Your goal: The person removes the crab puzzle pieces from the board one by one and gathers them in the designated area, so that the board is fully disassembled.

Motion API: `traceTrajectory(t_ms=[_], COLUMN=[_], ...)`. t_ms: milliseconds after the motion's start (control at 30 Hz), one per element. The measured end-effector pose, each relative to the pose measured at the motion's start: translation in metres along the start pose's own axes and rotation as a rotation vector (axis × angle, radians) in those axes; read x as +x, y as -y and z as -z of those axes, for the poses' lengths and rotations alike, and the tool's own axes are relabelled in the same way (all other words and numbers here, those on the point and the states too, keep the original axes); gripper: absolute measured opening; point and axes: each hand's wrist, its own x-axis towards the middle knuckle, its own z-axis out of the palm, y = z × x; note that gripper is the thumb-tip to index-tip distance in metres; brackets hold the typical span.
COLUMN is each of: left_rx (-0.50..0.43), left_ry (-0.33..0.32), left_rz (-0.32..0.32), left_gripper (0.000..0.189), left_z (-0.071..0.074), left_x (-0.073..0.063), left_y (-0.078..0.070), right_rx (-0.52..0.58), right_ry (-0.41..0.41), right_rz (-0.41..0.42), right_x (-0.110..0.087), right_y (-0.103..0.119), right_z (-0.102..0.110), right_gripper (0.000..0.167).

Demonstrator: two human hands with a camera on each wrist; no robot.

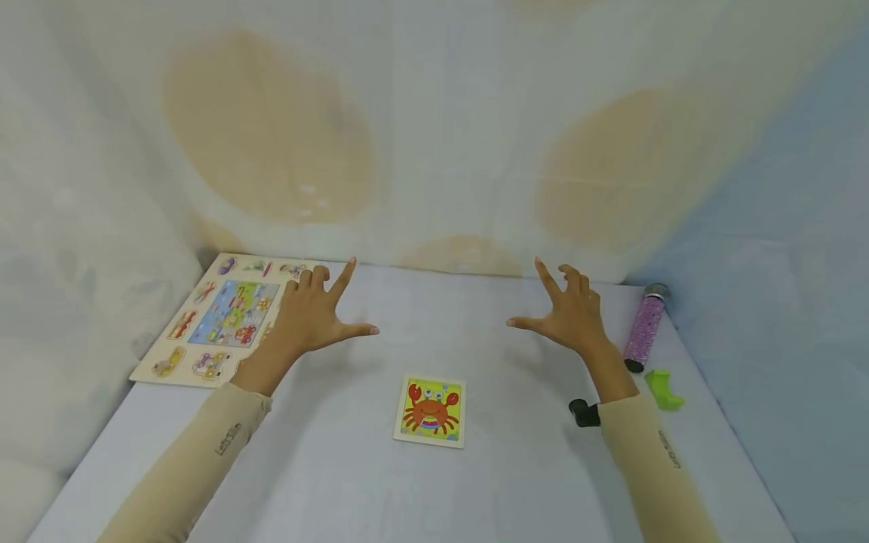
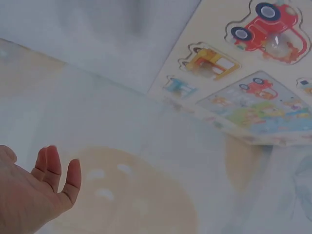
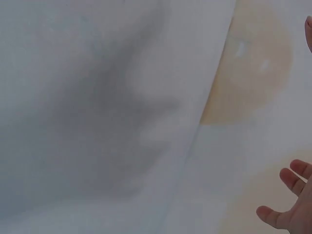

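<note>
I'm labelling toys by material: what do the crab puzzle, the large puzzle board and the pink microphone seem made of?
Crab puzzle: probably printed wood, given its pale, flat frame. Large puzzle board: likely thin wood or fibreboard with printed pictures, from its pale, matte border. Pink microphone: perhaps plastic, glitter-coated, since its body sparkles; what lies beneath is unclear.

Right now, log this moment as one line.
left hand: raised, holding nothing; right hand: raised, holding nothing; crab picture: flat on white table; picture board: table's far left

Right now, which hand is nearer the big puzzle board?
Left: the left hand hovers by the puzzle board's right edge; the right hand is well to its right.
</note>
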Motion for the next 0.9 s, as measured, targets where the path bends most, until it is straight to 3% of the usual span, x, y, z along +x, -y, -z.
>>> traceTrajectory(t_ms=[233, 900], left_rx=[-0.029, -0.066], left_ry=[0.053, 0.108], left_rz=[-0.010, -0.035], left_gripper=[0.122, 0.119], left_z=[-0.012, -0.045], left_x=[-0.012, -0.042], left_y=[-0.009, -0.025], right_rx=[0.008, 0.091], right_ry=[0.034, 0.142], right_rz=[0.018, 0.011], right_x=[-0.014, -0.042], right_y=[0.007, 0.021], right_z=[-0.016, -0.043], right_gripper=[0.118, 0.114])
